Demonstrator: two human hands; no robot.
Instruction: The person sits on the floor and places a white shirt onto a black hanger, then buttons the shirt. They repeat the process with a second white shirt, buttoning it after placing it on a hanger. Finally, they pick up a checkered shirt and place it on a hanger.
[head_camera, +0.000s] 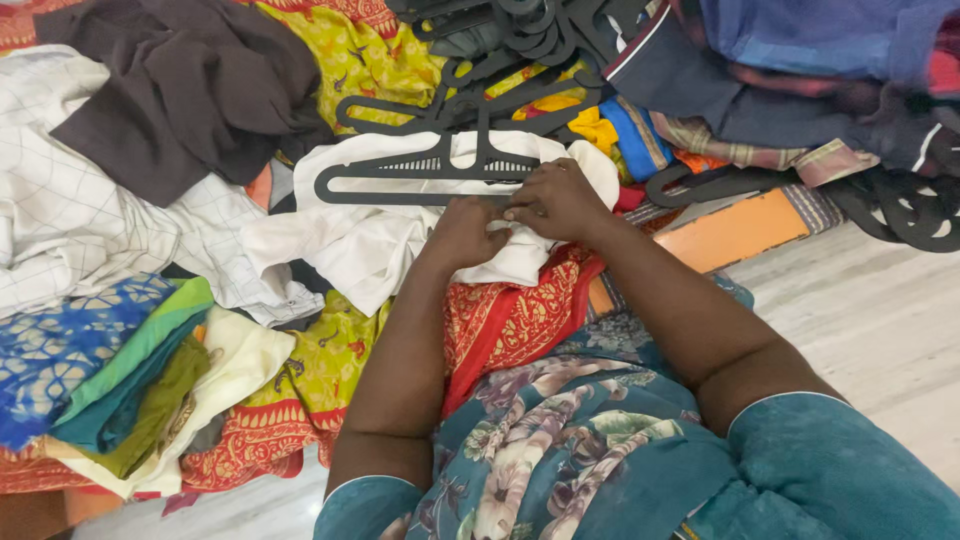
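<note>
Both hands meet at centre of the head view on a white garment (370, 245) laid across the cloth heap. L hand (462, 232) & R hand (555, 200) touch each other, fingers curled shut, pinching a fold of the white cloth between them; grip tight, nothing else held. A black hanger (425, 175) sits on the garment just beyond the knuckles, long axis running left-right; R hand nearer its hook end, L hand nearer the garment's loose body trailing left. More black hangers (500, 60) piled further off. Dark brown cloth (190, 90) top left, folded stack of blue & green fabrics (110, 370) lower left, orange flat box (735, 232) right of the hands. No labels or signs legible.
</note>
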